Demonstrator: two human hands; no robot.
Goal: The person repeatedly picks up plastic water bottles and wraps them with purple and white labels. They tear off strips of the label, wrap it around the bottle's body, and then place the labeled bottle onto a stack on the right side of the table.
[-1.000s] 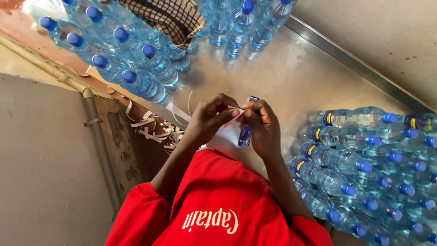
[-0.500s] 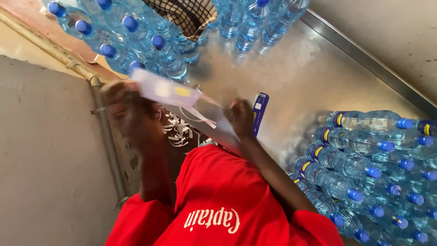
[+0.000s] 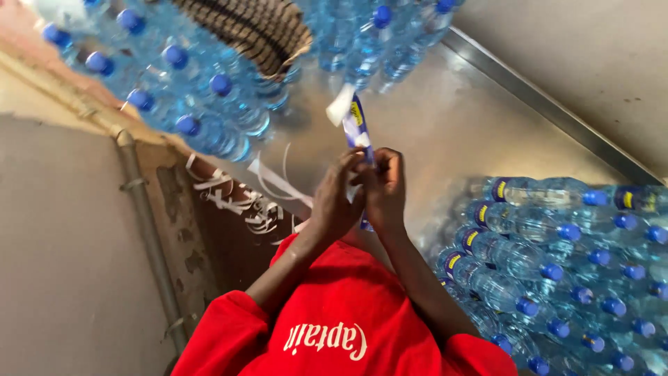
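Left hand [image 3: 335,202]: sits just left of the frame's centre, fingers curled and pressed onto the lower part of the label strip.
Right hand [image 3: 385,188]: touches the left hand at centre frame, fingertips pinching the same strip from the other side.
Label strip [image 3: 357,125]: a narrow blue, white and yellow band standing up from both hands toward the upper middle of the frame; a white flap folds off its top end, and a short blue end shows below the hands.
Metal table [image 3: 445,132]: a shiny grey surface behind the hands, running from the centre to the upper right.
Bottles, upper left [image 3: 209,104]: clear water bottles with blue caps lying packed together.
Bottles, lower right [image 3: 557,257]: more blue-capped bottles in rows, some with blue and yellow labels.
Woven basket [image 3: 250,28]: dark striped, at the top edge among the bottles.
White scraps [image 3: 243,202]: curled strips heaped left of the hands.
Red sleeves [image 3: 334,327]: fill the bottom centre.
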